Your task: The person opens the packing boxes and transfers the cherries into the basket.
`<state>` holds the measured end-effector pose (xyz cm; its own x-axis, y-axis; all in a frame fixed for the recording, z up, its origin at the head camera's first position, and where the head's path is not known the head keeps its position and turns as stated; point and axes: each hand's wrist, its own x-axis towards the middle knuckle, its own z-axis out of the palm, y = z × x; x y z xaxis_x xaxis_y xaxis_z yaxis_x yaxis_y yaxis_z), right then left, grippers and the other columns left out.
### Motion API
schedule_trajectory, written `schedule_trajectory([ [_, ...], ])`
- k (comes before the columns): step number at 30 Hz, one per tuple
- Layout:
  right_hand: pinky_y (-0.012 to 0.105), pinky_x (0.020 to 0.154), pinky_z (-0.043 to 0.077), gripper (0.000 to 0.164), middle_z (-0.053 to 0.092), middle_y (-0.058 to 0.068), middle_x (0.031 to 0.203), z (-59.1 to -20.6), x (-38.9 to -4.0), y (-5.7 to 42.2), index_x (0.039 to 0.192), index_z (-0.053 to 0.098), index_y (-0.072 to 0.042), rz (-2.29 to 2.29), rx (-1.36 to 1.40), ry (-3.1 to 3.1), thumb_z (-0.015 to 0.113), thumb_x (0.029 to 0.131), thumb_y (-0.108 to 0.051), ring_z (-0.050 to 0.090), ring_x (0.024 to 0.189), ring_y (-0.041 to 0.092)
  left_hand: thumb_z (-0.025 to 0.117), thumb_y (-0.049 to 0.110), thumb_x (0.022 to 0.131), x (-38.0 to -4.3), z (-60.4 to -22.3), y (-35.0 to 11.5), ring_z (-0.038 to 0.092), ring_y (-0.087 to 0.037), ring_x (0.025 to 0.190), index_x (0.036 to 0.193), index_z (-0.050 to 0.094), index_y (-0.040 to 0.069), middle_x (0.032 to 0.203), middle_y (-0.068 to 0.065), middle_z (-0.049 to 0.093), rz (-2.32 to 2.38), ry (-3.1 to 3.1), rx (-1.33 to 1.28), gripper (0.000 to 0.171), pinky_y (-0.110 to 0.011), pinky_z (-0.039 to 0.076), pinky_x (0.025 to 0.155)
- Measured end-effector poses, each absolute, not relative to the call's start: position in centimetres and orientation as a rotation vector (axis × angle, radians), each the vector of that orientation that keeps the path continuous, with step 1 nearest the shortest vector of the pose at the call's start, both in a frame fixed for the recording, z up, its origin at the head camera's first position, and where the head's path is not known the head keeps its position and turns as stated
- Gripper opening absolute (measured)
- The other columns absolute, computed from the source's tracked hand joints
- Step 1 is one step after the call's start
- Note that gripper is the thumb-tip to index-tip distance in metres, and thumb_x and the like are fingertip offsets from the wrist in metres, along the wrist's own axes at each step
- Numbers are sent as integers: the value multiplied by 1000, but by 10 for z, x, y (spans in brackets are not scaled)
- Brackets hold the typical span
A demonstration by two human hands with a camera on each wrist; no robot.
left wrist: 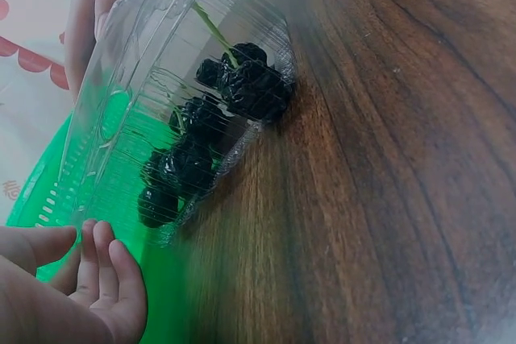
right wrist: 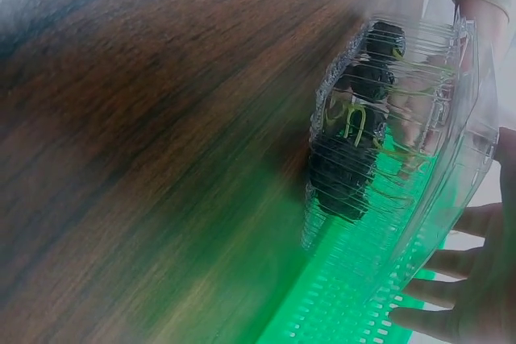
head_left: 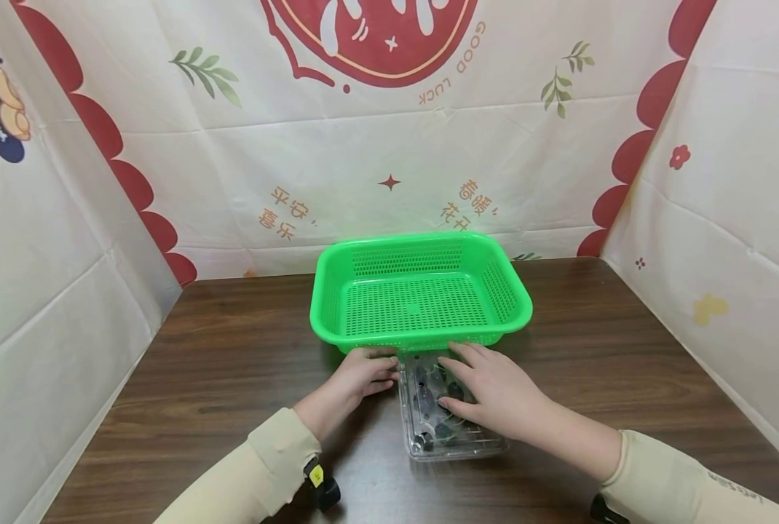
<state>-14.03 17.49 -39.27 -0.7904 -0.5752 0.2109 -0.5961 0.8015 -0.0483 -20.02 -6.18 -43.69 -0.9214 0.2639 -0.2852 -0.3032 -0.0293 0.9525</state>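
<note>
Left hand (head_left: 363,372): fingers relaxed, slightly bent, beside one clear plastic box (head_left: 422,416); contact unclear. Right hand (head_left: 499,389): fingers spread over the box top. Box ridged, flat on the counter (head_left: 232,378), just in front of one green basket (head_left: 414,300). Inside: dark, glossy, clumped fruit (left wrist: 256,90), thin green stems (left wrist: 211,26); count uncertain.

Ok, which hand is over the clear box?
The right hand, extended over the clear box; the left hand is at that box's left edge.
</note>
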Motion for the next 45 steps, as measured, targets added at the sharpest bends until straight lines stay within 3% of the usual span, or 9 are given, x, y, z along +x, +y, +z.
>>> schedule_trajectory([
  [24, 51, 98, 43, 56, 48, 16, 141, -394, -143, 177, 131, 60, -8, 258, 981, -2805, 66, 90, -46, 46, 129, 34, 58, 11, 98, -214, -442, -69, 64, -13, 70, 123, 58, -6, 83, -4, 66, 1923, 1775, -81, 30, -27, 54, 69],
  [33, 50, 96, 45, 51, 49, 15, 139, -394, -142, 179, 126, 63, -8, 295, 984, -2790, 69, 89, -42, 46, 127, 33, 60, 5, 96, -215, -440, -68, 66, -17, 78, 126, 54, -10, 97, -8, 64, 1961, 1712, -112, 34, -35, 54, 84],
  [45, 49, 100, 42, 50, 49, 15, 140, -394, -140, 180, 127, 62, -6, 306, 982, -2802, 65, 92, -42, 45, 128, 33, 57, -2, 94, -215, -437, -70, 67, -14, 76, 120, 55, -14, 85, -7, 68, 1923, 1633, -16, 28, -34, 53, 86],
])
